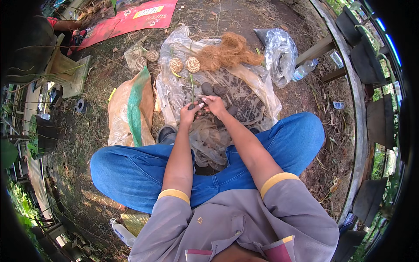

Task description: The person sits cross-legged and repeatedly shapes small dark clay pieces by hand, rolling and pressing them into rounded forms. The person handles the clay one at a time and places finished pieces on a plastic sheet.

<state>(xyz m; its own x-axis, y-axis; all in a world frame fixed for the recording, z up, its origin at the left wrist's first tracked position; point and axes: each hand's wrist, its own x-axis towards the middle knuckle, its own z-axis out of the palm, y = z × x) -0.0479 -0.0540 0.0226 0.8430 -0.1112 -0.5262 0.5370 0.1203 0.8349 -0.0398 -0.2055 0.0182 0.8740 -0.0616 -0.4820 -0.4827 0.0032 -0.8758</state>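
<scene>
Over a dirty clear plastic sheet, my left hand pinches the base of a green plant stem, with a dark clump of soil at its lower end. My right hand touches the same clump with its fingertips. Dark soil balls lie just beyond my right hand. Two string-wrapped balls sit on the sheet's far part, beside a heap of brown coconut fibre. Two more wrapped balls lie farther left.
A woven sack with a green stripe lies at the left, near a roll of tape. Clear plastic bag and bottle are at the right, by a wooden frame with black pots. Another person's arm shows at top left.
</scene>
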